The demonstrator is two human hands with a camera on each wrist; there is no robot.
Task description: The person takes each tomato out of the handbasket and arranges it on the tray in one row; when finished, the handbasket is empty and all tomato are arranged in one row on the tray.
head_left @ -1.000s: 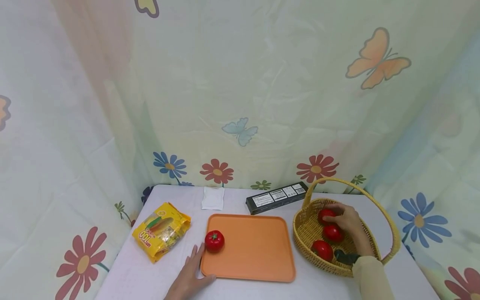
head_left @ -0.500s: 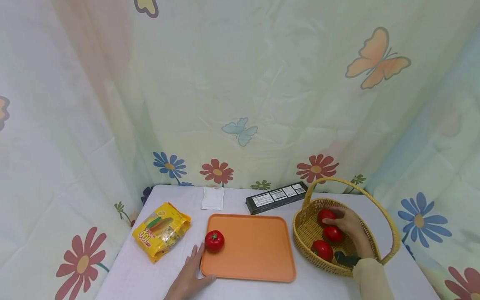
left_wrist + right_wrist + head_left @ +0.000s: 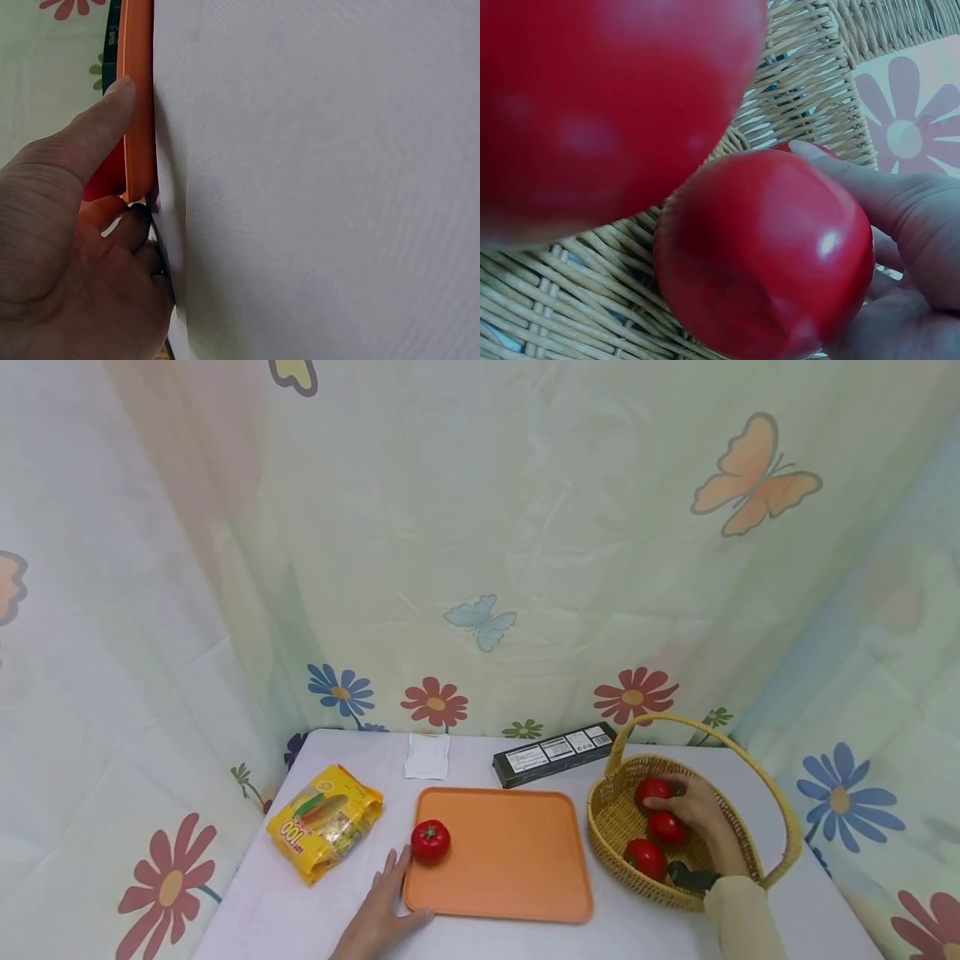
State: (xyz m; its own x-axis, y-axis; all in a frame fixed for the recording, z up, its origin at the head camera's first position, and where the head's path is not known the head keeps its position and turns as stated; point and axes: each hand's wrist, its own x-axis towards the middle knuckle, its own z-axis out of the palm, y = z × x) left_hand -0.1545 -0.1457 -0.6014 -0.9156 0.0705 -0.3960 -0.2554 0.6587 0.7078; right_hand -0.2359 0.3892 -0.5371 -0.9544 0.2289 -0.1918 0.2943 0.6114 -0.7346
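My left hand [image 3: 381, 912] lies at the near left corner of an orange tray [image 3: 517, 852]. Its thumb touches the tray's rim in the left wrist view, and its fingers stretch along the left side. A red tomato [image 3: 431, 842] sits on the tray near those fingertips. Inside a wicker basket [image 3: 611, 835], my right hand [image 3: 693, 803] grips the farthest tomato [image 3: 651, 791] with thumb and fingers. Two more tomatoes lie closer, a middle one [image 3: 765, 255] and a near one [image 3: 592, 105]. In the right wrist view the middle tomato hides most of the gripped one.
The basket's tall handle [image 3: 780, 802] arches over its right side. A dark object [image 3: 692, 878] shows by the right wrist, its kind unclear. A yellow food packet [image 3: 326, 822] lies left of the tray. Behind it are a white sachet [image 3: 427, 756] and a long black box [image 3: 553, 753].
The right hand's fingers have shifted slightly around the far tomato, which stays in the basket. The left hand and the tray have kept their places.
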